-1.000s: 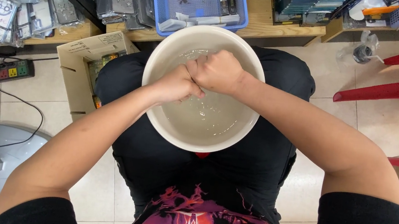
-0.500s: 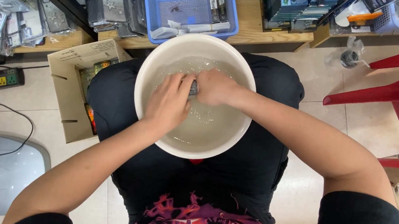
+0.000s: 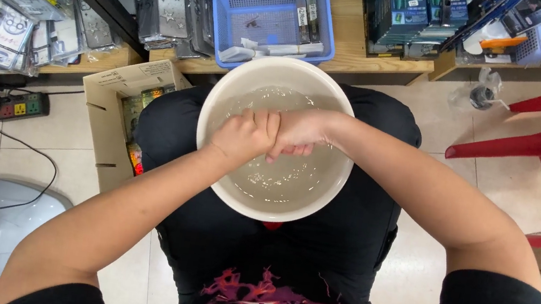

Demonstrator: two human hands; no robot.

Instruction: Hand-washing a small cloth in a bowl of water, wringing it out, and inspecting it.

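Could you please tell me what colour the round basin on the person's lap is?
The round plastic basin is cream-white, seen clearly in the head view.

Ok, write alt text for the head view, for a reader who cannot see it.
Seen from above, a seated person presses the left hand and right hand together over a white basin of water on their lap. Past it, a blue basket sits on a wooden shelf; a cardboard box and power strip lie left, a red chair right.
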